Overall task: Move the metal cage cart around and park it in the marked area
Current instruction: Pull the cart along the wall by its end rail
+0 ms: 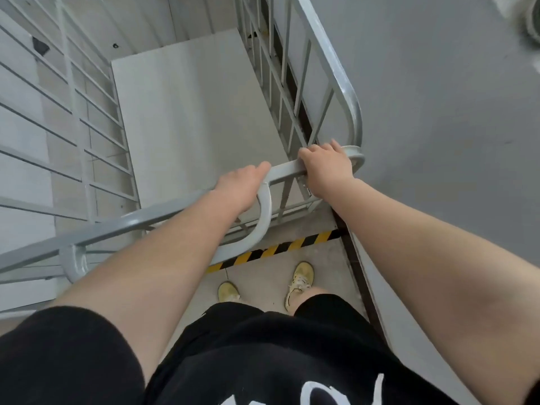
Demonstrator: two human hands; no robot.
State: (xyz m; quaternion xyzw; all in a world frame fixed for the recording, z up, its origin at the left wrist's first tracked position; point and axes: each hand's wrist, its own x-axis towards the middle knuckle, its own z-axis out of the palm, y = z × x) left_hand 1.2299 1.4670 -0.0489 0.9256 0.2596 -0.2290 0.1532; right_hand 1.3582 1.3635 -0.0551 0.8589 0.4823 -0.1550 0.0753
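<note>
Head view: the cart stands right in front of the person, its pale floor panel seen from above between grey barred sides. Both hands are on the near top rail. The left hand is curled over the rail just where a looped handle bar bends down. The right hand grips the rail at the right corner, fingers wrapped over the far side. Both arms are stretched well forward.

A strip of black-and-yellow tape runs across the floor under the cart's near edge, just ahead of the shoes. A dark line runs along the floor on the right, close to the cart's right side. Whether the tape bounds the marked area cannot be told for sure, though it looks likely.

Judged from this, the step in hand is steering the cart with respect to that tape. To do it well, keep both hands firmly round the rail and spread apart, so that pushing harder with one turns the cart. Both sit toward the right half now; moving the left hand further left would give better leverage. Push slowly, watch the near edge against the tape and the right side against the dark line, and keep the feet clear of the base.
</note>
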